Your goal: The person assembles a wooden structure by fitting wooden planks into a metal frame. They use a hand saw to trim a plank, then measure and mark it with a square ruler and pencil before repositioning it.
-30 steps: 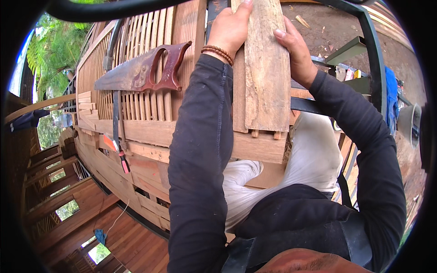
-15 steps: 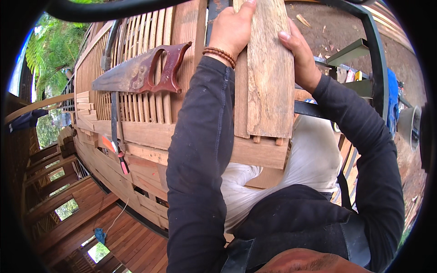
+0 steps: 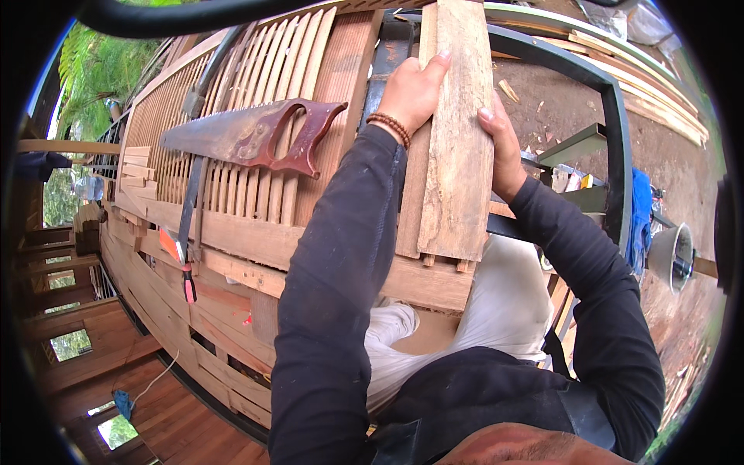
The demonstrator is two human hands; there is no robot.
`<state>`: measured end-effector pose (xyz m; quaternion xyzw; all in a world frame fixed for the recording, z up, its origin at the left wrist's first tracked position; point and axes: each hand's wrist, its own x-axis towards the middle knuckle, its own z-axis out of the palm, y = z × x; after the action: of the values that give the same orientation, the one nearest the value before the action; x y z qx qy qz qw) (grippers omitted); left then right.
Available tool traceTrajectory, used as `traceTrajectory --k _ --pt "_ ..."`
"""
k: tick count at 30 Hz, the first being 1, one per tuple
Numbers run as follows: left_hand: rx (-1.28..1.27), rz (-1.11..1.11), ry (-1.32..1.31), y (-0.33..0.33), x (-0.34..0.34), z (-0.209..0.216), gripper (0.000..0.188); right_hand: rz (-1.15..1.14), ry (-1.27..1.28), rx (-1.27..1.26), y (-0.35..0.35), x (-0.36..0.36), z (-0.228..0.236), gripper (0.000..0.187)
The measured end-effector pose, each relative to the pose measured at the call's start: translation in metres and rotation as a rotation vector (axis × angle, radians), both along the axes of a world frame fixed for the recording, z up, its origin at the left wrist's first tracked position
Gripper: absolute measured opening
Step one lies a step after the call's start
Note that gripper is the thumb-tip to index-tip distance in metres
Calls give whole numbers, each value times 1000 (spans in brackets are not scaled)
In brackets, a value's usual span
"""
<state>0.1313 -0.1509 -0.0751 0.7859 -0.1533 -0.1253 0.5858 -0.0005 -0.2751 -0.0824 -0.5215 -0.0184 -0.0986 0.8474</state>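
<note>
A rough, weathered wooden plank (image 3: 459,163) lies lengthwise before me, on top of another smooth board (image 3: 415,194). Along its left edge my left hand (image 3: 407,94) grips it, thumb pointing forward on the wood and a beaded bracelet at the wrist. My right hand (image 3: 505,151) clasps the opposite edge, a little nearer to me, its thumb against the side. Two small wooden pegs (image 3: 463,265) poke out beneath the plank's near end. To the left, a handsaw (image 3: 240,136) with a reddish-brown handle rests on a slatted wooden panel (image 3: 267,190).
A long bar clamp (image 3: 188,205) with a red-and-black handle crosses the panel's near edge. At right stand a dark metal frame (image 3: 618,147), a blue cloth (image 3: 639,213) and a grey bucket (image 3: 673,260). Long wood strips (image 3: 643,89) lie on the ground beyond.
The view has tilted, so the far ground and wood strips show more and the bench sits lower. Both hands keep their hold on the plank, with little movement along it.
</note>
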Motion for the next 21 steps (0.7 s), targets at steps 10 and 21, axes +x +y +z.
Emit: traceTrajectory --k 10,21 --pt "176 24 -89 3 -10 27 78 5 21 41 0 1 -4 73" --pt "189 62 -168 -2 -6 16 74 12 35 -48 -4 -1 -4 64"
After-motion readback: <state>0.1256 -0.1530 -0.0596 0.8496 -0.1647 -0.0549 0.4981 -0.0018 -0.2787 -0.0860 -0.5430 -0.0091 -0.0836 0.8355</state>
